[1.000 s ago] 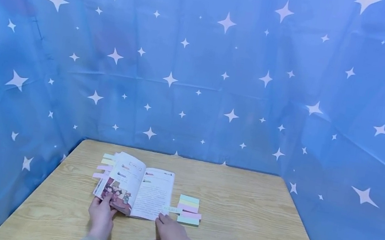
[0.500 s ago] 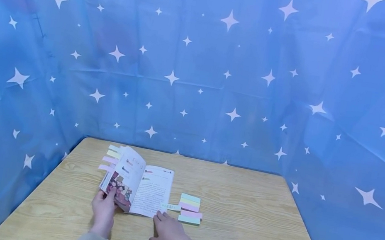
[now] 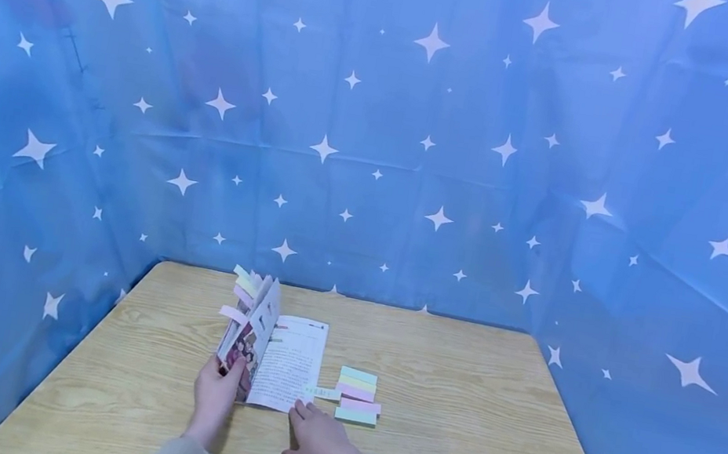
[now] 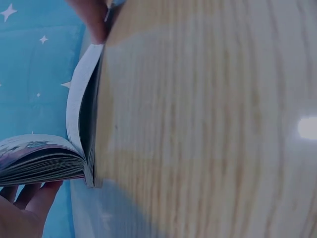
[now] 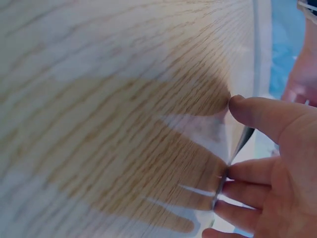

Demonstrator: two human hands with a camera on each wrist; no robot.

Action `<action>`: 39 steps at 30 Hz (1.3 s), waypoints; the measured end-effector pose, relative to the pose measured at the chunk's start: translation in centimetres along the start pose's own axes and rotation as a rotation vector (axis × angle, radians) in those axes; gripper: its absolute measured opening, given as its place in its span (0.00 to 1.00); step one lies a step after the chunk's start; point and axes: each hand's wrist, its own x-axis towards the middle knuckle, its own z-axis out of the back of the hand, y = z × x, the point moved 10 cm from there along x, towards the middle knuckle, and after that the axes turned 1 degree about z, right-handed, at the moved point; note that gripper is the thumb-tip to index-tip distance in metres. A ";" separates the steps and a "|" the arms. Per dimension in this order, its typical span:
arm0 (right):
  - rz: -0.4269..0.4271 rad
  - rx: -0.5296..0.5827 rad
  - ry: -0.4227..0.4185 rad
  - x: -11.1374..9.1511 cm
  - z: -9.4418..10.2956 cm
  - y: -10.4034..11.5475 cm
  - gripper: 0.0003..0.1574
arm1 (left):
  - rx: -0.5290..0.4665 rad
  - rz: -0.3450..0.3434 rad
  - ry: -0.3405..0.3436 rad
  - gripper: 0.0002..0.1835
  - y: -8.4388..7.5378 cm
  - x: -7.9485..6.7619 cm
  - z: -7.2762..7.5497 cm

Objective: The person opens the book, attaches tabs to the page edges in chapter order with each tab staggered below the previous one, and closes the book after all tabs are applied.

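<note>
A paperback book [image 3: 292, 362] lies open on the table. Its left part is raised steeply toward the spine, and paper tabs [image 3: 234, 314] stick out from its outer edge. My left hand [image 3: 214, 398] grips that raised part at its lower corner, thumb on the illustrated page and fingers behind, as the left wrist view also shows [image 4: 25, 213]. At the lower right corner of the flat page, my right hand [image 3: 323, 440] presses down with extended fingers. In the right wrist view its fingertips [image 5: 237, 171] meet the book's edge and the thumb touches the tabletop.
Right of the book lies a group of coloured sticky tabs [image 3: 357, 394] in green, yellow and pink. A pale green tab with writing [image 3: 325, 393] overlaps the page's right edge. The wooden table [image 3: 481, 436] is backed by a blue starry curtain [image 3: 381, 119].
My left hand has moved right and lifted the left part of the book from a low slant to nearly upright. My right hand has stayed at the page corner.
</note>
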 end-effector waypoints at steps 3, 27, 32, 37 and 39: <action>0.003 0.008 -0.004 -0.1 0.1 0.0 0.45 | 0.069 -0.100 0.023 0.21 -0.9 -0.1 -0.6; 0.009 -0.037 -0.057 -0.5 0.3 -0.1 0.47 | 0.675 -0.457 0.388 0.37 -2.3 -3.0 -9.1; 0.023 -0.021 -0.022 -1.4 0.3 -0.3 0.48 | 0.801 -0.472 0.451 0.35 -1.8 -3.7 -10.2; 0.057 0.043 -0.031 -2.4 1.3 -0.3 0.36 | 0.877 -0.442 0.499 0.33 -1.2 -4.0 -10.6; 0.067 0.087 -0.044 -2.7 1.9 -0.2 0.23 | 0.894 -0.429 0.517 0.34 -1.0 -4.0 -10.7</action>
